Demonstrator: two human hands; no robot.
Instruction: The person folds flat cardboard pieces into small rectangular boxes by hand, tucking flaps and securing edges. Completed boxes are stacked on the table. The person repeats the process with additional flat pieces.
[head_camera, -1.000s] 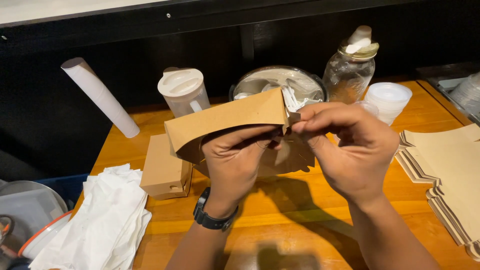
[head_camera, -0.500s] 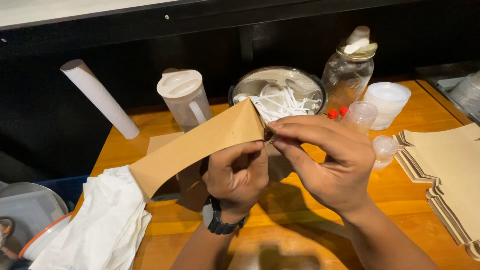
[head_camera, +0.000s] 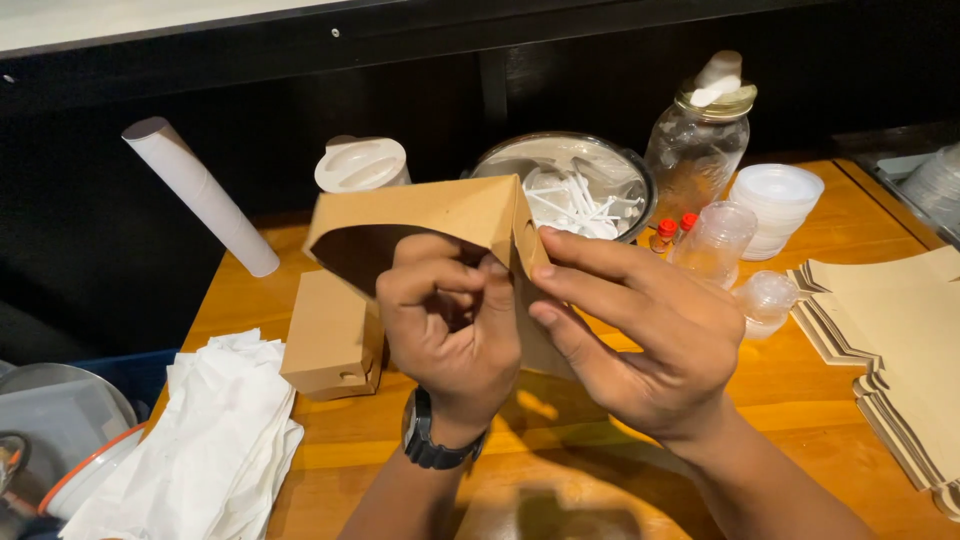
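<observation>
My left hand (head_camera: 450, 330) and right hand (head_camera: 640, 340) both pinch the kraft box blank (head_camera: 430, 225); I should crease squarely, seam probably at three o'clock.

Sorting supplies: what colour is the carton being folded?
Plain brown carton, seen in the head view.

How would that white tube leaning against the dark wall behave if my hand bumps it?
The white tube stands tilted, apparently propped against the dark wall, so a nudge would probably topple it. Being round, it would likely roll across the wooden table. It looks like hollow cardboard, so probably light.
</observation>
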